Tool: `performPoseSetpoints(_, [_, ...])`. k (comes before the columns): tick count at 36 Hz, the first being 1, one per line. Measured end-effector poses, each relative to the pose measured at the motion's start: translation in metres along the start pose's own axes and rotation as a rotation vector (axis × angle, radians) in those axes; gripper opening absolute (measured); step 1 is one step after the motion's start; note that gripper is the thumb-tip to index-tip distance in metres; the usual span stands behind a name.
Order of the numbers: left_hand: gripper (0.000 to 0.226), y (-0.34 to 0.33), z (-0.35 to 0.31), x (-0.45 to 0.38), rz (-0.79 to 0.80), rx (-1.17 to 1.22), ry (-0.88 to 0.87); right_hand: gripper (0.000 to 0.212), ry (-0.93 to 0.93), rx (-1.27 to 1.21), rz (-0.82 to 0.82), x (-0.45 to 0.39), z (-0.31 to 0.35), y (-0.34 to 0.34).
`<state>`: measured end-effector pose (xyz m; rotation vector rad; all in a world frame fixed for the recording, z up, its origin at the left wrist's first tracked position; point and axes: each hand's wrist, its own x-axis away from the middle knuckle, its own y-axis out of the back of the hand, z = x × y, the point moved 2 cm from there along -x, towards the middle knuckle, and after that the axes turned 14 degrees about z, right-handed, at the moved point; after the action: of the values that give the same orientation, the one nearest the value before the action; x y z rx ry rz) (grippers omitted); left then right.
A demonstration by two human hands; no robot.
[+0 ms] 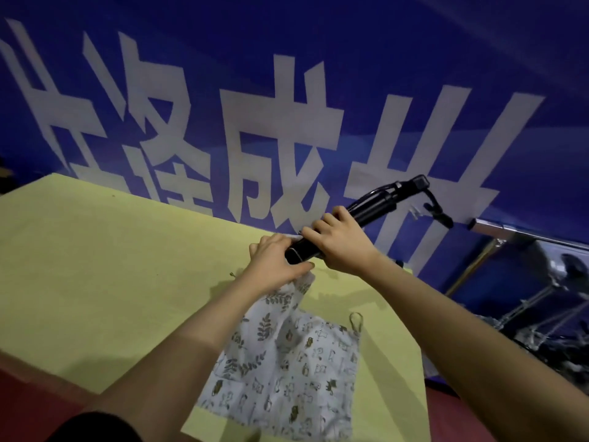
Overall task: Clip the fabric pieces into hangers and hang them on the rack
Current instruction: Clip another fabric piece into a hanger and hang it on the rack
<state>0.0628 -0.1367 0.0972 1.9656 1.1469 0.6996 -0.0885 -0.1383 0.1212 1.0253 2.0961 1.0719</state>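
Two printed fabric pieces (287,368) lie on the yellow table (95,266), close to the person. One piece is pulled up by its top edge. The left hand (274,263) pinches that edge beside the black hanger (360,215). The right hand (341,244) is wrapped around the hanger bar. The cloth could slip out crooked if the clip bites too little. The metal rack (522,234) waits farther right

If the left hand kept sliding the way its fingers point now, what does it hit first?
The left hand points up and right, already against the black hanger end gripped by the right hand. It would likely meet that hanger bar first; depth is unclear.
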Motion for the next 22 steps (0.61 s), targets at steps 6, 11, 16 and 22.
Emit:
performPoseSetpoints(6, [0.028,0.005,-0.002,-0.009,-0.059,0.200,0.074,0.016,0.047,0.037,-0.223,-0.001,-0.006,0.019])
performPoseSetpoints(11, [0.030,0.008,0.004,-0.006,-0.147,0.384,0.100,0.034,-0.121,-0.143,-0.347,0.013,0.001,0.012])
performPoseSetpoints(16, [0.027,0.013,0.007,-0.004,-0.175,0.547,0.096,0.020,-0.231,-0.724,0.033,0.021,0.012,-0.014])
performPoseSetpoints(22, [0.040,0.014,0.008,-0.002,-0.212,0.610,0.077,0.034,-0.143,-1.136,0.338,0.004,0.040,-0.019])
